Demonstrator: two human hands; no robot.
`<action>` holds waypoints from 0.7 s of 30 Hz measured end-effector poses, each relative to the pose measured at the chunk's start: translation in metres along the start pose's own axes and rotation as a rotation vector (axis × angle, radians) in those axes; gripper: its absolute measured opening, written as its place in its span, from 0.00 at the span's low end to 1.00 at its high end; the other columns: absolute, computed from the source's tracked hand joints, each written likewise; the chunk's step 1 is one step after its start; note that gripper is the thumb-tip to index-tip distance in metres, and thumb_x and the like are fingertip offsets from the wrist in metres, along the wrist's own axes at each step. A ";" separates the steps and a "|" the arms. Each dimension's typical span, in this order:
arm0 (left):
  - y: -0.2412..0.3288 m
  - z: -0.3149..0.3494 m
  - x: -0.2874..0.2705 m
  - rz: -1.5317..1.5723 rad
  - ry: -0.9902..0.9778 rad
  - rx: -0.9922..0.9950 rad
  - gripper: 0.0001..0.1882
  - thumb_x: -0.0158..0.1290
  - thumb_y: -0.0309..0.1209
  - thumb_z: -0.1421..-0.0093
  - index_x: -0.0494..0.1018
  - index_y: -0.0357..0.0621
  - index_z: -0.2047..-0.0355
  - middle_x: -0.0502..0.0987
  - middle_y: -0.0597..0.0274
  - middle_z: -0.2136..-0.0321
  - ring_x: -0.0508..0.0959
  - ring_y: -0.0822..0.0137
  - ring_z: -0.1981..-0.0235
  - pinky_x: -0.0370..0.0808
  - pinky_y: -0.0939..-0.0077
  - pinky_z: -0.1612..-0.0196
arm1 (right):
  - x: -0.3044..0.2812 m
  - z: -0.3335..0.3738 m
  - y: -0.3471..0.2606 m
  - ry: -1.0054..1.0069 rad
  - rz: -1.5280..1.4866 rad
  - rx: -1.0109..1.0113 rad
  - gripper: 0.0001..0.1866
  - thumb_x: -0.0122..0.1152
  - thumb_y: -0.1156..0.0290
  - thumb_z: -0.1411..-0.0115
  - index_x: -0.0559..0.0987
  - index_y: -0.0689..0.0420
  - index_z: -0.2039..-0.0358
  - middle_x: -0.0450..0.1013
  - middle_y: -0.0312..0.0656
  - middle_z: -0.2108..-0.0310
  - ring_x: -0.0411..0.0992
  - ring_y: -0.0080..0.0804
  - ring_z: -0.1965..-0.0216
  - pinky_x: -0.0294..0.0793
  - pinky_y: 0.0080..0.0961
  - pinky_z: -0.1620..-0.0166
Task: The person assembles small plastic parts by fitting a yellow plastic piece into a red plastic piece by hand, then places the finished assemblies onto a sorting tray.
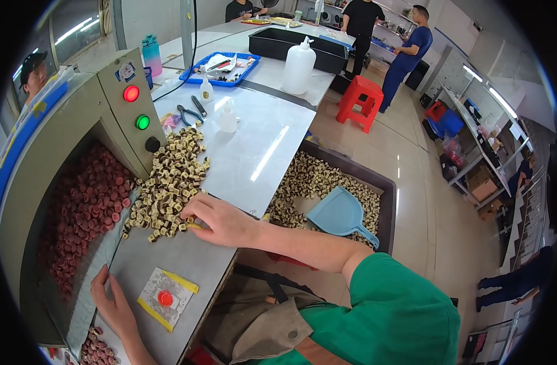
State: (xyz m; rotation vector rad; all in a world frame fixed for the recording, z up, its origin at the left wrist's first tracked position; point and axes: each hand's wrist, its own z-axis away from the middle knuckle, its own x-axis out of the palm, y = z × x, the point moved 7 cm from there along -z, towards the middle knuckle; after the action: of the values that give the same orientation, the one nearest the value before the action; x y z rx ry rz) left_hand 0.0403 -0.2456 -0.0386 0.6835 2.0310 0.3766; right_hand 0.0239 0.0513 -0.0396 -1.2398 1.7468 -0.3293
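Observation:
My right hand [214, 218] reaches to the near edge of a heap of small cream-and-dark pieces [172, 179] on the metal tabletop. Its thumb and forefinger are bent and apart, touching the heap; no piece shows clearly held between them. At lower left, my left hand [113, 301] is open, fingers spread, beside the pale cloth lip of the machine [105, 103]. Many dark red round pieces [90, 207] fill the machine's opening. Between my hands and nearer me lies a grey pad with yellow taped edges [181, 283], a bright red disc [164, 298] on its middle.
Right of the table, a dark tub [385, 201] holds more cream-and-dark pieces and a blue dustpan [336, 213]. Pliers [190, 114], small bottles [228, 118], a white jug [299, 67] and a blue tray [248, 70] stand farther back. A red stool [360, 103] and several people are beyond.

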 end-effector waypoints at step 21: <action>-0.035 0.004 0.003 0.211 0.020 -0.198 0.16 0.35 0.26 0.34 0.68 0.39 0.50 0.68 0.65 0.62 0.64 0.75 0.64 0.62 0.82 0.56 | 0.033 0.007 -0.007 -0.224 0.020 -0.258 0.11 0.63 0.73 0.48 0.75 0.55 0.63 0.67 0.39 0.64 0.69 0.38 0.61 0.69 0.32 0.57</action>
State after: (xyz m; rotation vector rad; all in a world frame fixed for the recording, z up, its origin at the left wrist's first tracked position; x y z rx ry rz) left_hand 0.0314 -0.2717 -0.0602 0.7747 1.9137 0.7000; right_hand 0.0316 0.0223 -0.0558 -1.3829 1.6409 0.0487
